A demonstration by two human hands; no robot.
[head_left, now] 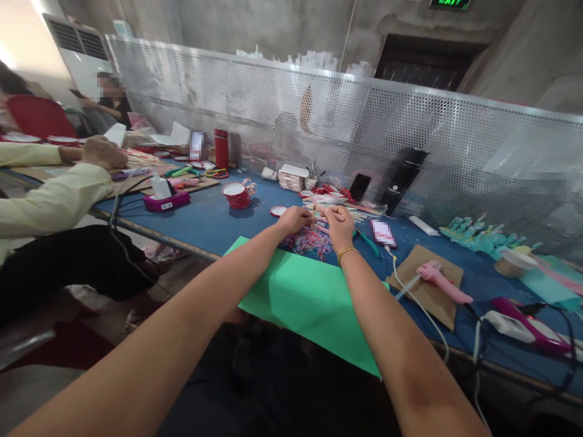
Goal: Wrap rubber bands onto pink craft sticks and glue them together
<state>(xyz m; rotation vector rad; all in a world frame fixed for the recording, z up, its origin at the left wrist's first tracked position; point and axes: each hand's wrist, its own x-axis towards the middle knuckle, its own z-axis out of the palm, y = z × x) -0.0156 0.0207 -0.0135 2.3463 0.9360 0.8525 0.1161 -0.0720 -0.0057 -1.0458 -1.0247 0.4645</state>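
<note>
My left hand (295, 221) and my right hand (339, 223) meet over the table, fingers pinched together. A small, thin, pale piece shows between the fingertips, too small to name. Right below them lies a tangled heap of pink, blue and purple strings (310, 243). Nearer to me a green sheet (305, 291) covers the table's front edge, under my forearms. Just right of my right hand is a pair of teal-handled pliers (368, 244). A white round piece with a red rim (279, 211) sits beyond my left hand.
On the right, a pink glue gun (441, 282) rests on cardboard (414, 262), with cables and a purple power strip (531, 331) nearby. Left stand stacked red-rimmed discs (237, 195) and a red bottle (221, 149). A co-worker's hand (104, 153) is at far left. A perforated metal screen (273, 115) closes the back.
</note>
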